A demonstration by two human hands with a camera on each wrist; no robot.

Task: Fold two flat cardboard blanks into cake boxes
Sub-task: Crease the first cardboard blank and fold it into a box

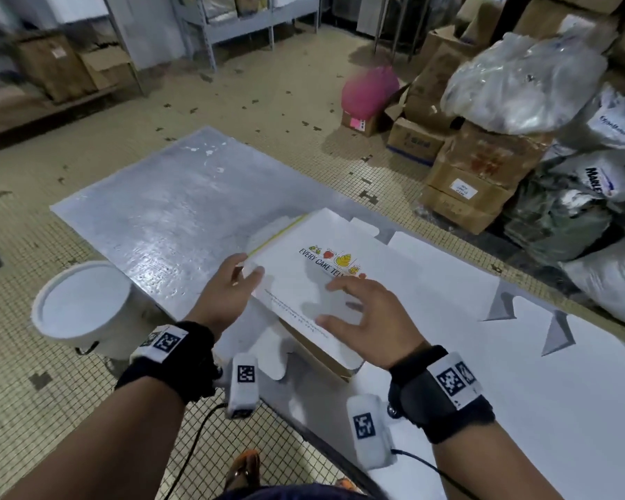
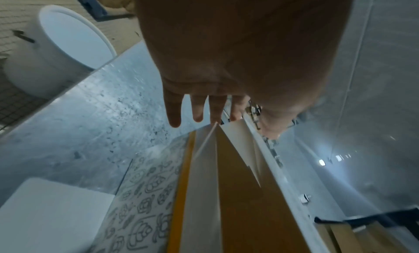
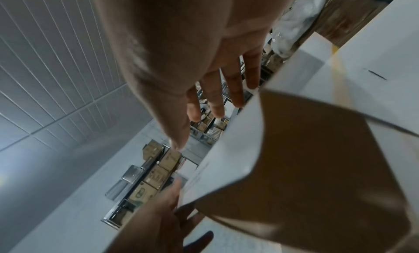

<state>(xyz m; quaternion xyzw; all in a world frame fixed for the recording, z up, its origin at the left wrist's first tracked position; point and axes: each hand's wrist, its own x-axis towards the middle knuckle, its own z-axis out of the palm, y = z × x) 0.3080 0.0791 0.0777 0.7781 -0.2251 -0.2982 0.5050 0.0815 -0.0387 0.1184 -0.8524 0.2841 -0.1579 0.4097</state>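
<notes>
Both our wrists, strapped with marker-tagged cameras, reach out over a half-folded cake box on the steel table.

Our left hand (image 1: 228,286) lies with straight fingers along the left edge of the printed lid panel (image 1: 314,283), thumb on top, steadying it without a real pinch. Our right hand (image 1: 368,312) is spread wide, palm down, on or just above the panel; we cannot tell if it presses. The cake box (image 1: 325,351) sits at the near edge of the galvanised table (image 1: 166,218), its brown unprinted inside showing under the glossy white lid. To close it well, we judge we should keep the lid square over the walls and press evenly along the crease. A second flat blank (image 1: 484,355), smooth, white and notched, lies to the right. A white lidded bucket (image 1: 83,304) stands on the tiled floor to our left.
</notes>
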